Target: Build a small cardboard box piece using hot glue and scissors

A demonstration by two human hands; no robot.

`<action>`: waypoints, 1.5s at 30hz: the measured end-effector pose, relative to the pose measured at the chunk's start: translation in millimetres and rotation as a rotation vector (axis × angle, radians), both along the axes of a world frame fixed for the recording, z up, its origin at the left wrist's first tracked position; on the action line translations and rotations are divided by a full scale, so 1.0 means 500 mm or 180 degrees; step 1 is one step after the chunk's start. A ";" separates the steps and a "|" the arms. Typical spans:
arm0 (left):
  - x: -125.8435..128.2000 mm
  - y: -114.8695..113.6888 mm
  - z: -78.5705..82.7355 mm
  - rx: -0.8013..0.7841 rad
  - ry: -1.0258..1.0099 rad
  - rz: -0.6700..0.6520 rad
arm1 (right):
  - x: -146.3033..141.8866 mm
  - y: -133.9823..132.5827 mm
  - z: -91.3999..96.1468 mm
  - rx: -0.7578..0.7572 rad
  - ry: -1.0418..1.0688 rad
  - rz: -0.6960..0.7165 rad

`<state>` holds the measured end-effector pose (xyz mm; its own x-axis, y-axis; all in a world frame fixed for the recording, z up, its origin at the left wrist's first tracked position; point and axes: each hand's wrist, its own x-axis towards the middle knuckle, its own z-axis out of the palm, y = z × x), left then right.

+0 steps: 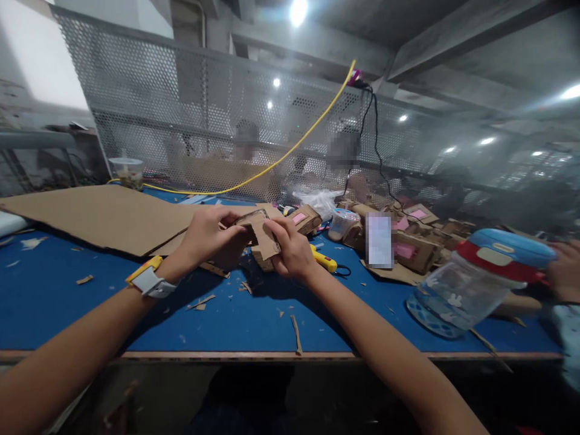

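Note:
Between my two hands, a small cut piece of brown cardboard (263, 237) is held up above the blue table. My left hand (212, 235), with a yellow and white watch on the wrist, grips its left side, thumb toward me. My right hand (292, 249) pinches the right edge with fingers closed on it. Just behind and below the hands lie other cardboard parts (261, 260). A yellow-handled tool (324, 260) with a dark cord loop rests right of my right hand; its working end is partly hidden.
A large cardboard sheet (104, 217) covers the table's left side. To the right stand a phone-like bright screen (379, 240), cardboard constructions (414, 251), a plastic tub (343, 225) and a big water bottle (471, 290). Another person's hand (567, 272) is beside the bottle. Scraps dot the blue tabletop (254, 326).

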<state>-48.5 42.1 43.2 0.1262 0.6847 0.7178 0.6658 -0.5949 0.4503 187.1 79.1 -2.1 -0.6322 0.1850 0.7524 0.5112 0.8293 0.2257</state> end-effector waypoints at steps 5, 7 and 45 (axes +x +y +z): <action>0.003 0.004 -0.004 0.0037 -0.0153 -0.0049 | 0.001 0.001 -0.002 0.0102 0.0067 0.0020; 0.007 0.002 -0.005 -0.0036 -0.0356 -0.0116 | 0.003 0.003 -0.004 0.0160 0.0072 0.0035; 0.053 -0.039 0.000 -0.0280 -0.1907 -0.0187 | -0.078 -0.031 -0.058 0.0404 0.0050 -0.0187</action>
<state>-22.2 22.9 43.1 -0.2430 0.7487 0.6167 0.2485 -0.5665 0.7857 147.9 63.4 -31.1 -0.6110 0.1240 0.7819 0.5624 0.7631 0.3185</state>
